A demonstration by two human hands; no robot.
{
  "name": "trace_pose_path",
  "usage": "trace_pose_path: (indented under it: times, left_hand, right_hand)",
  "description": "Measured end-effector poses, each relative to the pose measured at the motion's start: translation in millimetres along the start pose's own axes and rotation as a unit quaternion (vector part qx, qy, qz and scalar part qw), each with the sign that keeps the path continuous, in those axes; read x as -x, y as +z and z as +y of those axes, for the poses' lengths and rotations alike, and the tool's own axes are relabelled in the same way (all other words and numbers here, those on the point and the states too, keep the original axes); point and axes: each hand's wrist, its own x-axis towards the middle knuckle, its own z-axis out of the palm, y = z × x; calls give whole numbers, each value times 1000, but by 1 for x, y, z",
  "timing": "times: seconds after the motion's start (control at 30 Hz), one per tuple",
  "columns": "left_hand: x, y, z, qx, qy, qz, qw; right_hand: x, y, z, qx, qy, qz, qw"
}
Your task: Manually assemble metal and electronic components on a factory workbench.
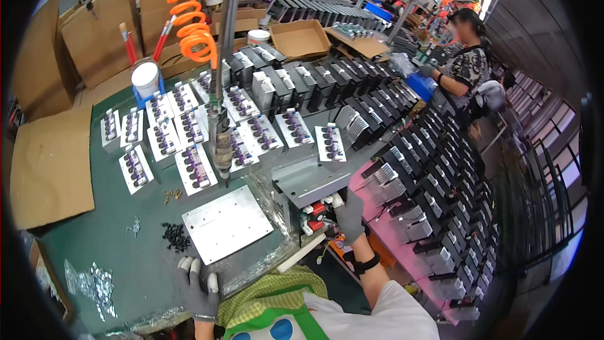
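My left hand, in a grey glove with pale fingertips, lies at the near edge of the green table with its fingers spread, holding nothing. Just beyond it are a flat silver metal plate with small holes and a pile of small black screws. To the right, my gloved right hand is closed at the near side of a bent grey metal housing. Red and white components show under the housing beside my fingers. An electric screwdriver hangs upright above the plate's far edge.
White panels with purple circuit boards stand in rows behind the plate. Black finned units crowd the back and right. Brass screws and a plastic bag of silver parts lie at left. A co-worker stands at far right.
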Motion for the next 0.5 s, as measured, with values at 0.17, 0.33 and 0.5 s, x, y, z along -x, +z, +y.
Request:
trace_pose_path:
  times: [0.17,0.33,0.5]
  left_hand:
    - [-1,-2,2,-1,5,7,1000]
    - [-2,-2,4,-13,-2,13,1000]
    - [-1,1,1,16,-9,18,1000]
  right_hand:
    - [0,4,0,-40,13,-16,999]
    - [2,4,4,8,-21,-27,999]
    - [4,6,7,-9,-68,46,997]
